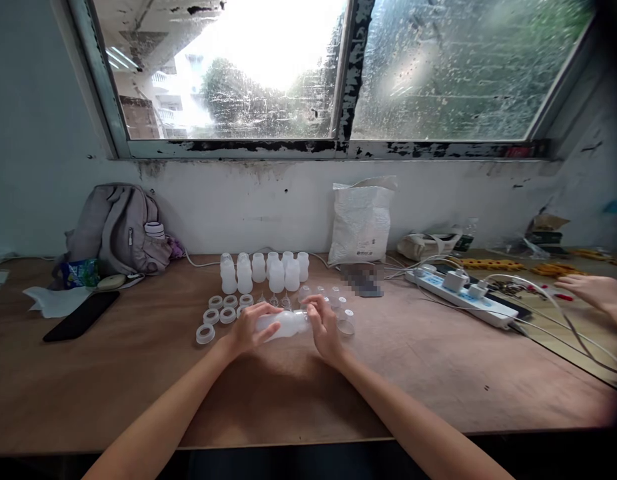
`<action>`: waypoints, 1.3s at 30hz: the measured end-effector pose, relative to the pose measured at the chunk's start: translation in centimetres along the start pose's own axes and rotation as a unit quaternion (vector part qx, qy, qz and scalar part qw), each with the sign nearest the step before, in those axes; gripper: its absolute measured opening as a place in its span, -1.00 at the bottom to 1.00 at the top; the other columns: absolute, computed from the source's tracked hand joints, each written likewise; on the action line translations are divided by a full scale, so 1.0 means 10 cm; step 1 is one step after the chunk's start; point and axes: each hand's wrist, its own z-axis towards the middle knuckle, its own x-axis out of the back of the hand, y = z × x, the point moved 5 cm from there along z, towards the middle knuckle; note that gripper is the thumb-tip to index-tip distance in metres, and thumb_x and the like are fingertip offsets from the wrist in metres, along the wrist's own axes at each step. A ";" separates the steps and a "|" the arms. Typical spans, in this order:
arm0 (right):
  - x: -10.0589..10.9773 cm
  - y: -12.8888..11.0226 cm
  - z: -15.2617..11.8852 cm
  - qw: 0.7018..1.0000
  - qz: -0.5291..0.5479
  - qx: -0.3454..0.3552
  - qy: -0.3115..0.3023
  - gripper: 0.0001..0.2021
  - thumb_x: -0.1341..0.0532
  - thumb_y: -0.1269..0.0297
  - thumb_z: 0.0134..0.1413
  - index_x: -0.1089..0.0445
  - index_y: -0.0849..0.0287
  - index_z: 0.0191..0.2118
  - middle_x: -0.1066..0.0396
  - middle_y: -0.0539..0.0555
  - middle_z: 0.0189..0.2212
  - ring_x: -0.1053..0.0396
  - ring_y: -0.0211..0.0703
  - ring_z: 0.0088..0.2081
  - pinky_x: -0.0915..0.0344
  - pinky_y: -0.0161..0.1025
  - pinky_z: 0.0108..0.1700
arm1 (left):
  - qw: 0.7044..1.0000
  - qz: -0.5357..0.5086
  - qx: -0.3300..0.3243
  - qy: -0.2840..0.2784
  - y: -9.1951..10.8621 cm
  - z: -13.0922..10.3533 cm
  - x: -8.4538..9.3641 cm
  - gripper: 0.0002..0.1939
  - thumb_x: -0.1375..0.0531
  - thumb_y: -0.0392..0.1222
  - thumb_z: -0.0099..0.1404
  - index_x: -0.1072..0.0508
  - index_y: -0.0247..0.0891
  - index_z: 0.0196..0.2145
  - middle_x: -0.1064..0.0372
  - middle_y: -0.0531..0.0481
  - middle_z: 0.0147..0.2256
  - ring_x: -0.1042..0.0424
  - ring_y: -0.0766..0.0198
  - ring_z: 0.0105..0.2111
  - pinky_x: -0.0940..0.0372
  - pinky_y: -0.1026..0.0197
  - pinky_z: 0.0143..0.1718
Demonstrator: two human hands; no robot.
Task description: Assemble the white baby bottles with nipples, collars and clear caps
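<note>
- Bottle (pixel 287 325): held sideways over the table (pixel 283 390), nearer than the standing bottles (pixel 276 275); long axis runs left to right, clearer end pointing right, slightly raised.
- Left hand (pixel 253 328): wrapped around its body.
- Right hand (pixel 323 328): fingers clamped on the clearer end.

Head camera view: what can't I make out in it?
All in the head view:
Held bottle: ends covered by the left hand and right hand.
Clear pieces: some partly blocked by hands and bottle.
Print on the white bag: too small to read.
Dark flat object: obscured by pixelation.
Another person's hand: right edge cuts off its owner.
</note>
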 end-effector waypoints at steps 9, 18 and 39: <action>-0.07 -0.03 0.12 0.987 0.140 -0.072 -0.011 -0.74 -0.10 0.12 0.00 -0.23 0.16 -0.21 -0.29 0.04 -0.41 -0.27 -0.24 -0.47 -0.28 -0.31 -0.50 | 0.963 0.241 -0.078 0.088 -0.06 -0.02 0.06 -0.70 -0.02 -0.10 0.23 -0.25 -0.22 -0.10 -0.39 -0.03 -0.26 -0.40 0.25 -0.30 -0.28 0.22 -0.25; -0.37 -0.33 1.11 0.993 -0.092 -0.004 -0.079 -0.64 -0.11 0.07 -0.04 -0.31 0.21 -0.17 -0.37 0.07 -0.41 -0.32 -0.25 -0.46 -0.27 -0.33 -0.48 | 0.922 0.326 0.052 0.204 -0.43 0.01 0.54 -0.78 0.05 -0.21 0.26 -0.28 -0.24 -0.17 -0.38 -0.05 -0.24 -0.38 0.22 -0.28 -0.21 0.22 -0.24; -1.15 0.20 1.66 0.865 -0.441 -0.005 -0.240 -0.63 -0.08 0.10 0.01 -0.27 0.15 -0.08 -0.39 0.16 -0.21 -0.21 0.07 -0.09 -0.04 -0.06 -0.10 | 0.921 0.331 0.205 0.005 -0.85 0.01 0.52 -0.84 -0.06 -0.17 0.15 -0.42 -0.21 -0.40 -0.41 -0.07 -0.34 -0.33 0.16 -0.25 -0.19 0.22 -0.26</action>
